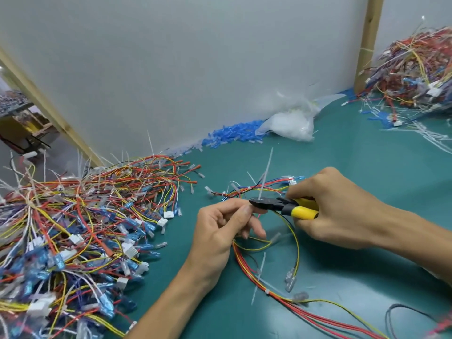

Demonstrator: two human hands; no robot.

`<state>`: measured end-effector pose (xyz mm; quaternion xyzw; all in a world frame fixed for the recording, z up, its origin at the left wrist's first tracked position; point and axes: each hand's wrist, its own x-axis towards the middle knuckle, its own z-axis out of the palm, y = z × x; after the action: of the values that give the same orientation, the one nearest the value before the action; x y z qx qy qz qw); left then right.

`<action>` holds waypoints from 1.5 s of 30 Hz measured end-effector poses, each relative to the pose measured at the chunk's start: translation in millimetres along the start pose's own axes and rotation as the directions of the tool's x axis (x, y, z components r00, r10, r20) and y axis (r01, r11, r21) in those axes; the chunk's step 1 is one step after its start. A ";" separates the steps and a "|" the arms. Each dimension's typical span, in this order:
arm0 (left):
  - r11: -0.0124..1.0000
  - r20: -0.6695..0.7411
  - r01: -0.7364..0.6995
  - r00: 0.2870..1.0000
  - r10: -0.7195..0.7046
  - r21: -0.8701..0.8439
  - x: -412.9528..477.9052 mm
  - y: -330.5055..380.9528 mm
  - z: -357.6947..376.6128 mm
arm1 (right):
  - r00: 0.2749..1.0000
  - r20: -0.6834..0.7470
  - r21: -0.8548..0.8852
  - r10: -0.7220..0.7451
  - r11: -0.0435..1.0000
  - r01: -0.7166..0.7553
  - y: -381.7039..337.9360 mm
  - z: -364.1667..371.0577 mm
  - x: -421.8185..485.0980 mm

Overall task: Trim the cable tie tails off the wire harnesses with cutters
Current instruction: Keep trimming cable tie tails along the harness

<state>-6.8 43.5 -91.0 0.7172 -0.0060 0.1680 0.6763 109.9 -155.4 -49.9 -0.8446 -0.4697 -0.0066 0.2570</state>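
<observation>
Where a thin white cable tie tail (pixel 265 177) stands up from a limp wire harness (pixel 241 260) at mid worktop (pixel 367 167), the black nose of the cutters (pixel 283 206) meets its base. The tail looks light, springy, likely to flick away; the floppy wires are best held close beside the tie. There the left hand (pixel 220 231) pinches the harness; the right hand (pixel 337 206) grips the yellow handles. Heaped harnesses (pixel 73 228) lie left.

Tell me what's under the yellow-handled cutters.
Under the yellow-handled cutters, gripped by the right hand, lie the left hand's fingers, thin yellow and black wires of the harness, and the teal mat. The cutter head hides the base of the white cable tie tail.
</observation>
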 end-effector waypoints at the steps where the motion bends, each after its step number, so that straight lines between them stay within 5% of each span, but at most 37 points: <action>1: 1.000 -0.010 0.004 1.000 -0.004 0.009 -0.1 0.0 0.1 | 1.000 0.006 -0.041 0.005 0.999 -0.004 0.9 1.4 -0.2; 10: 0.980 -0.055 -0.099 0.992 0.110 0.173 -2.4 -8.0 2.4 | 0.999 0.007 -0.143 -0.038 0.989 0.038 9.5 2.5 0.5; 15: 0.980 -0.060 -0.114 0.990 0.125 0.164 -1.5 -3.0 5.4 | 0.998 -0.029 -0.018 -0.049 0.999 0.048 4.0 7.0 -1.0; 33: 0.983 -0.130 -0.081 0.986 0.104 0.167 0.3 -5.1 4.9 | 0.991 -0.032 -0.062 -0.126 0.990 0.124 15.0 12.9 1.1; 45: 0.995 0.029 -0.066 0.998 0.064 0.080 -0.5 -9.7 -1.6 | 0.992 -0.068 -0.058 -0.110 0.993 0.106 10.7 6.8 -2.1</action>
<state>-5.4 45.7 -100.4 0.7455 -0.0314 0.1808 0.6408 115.7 -158.6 -60.9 -0.8239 -0.5047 -0.0634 0.2498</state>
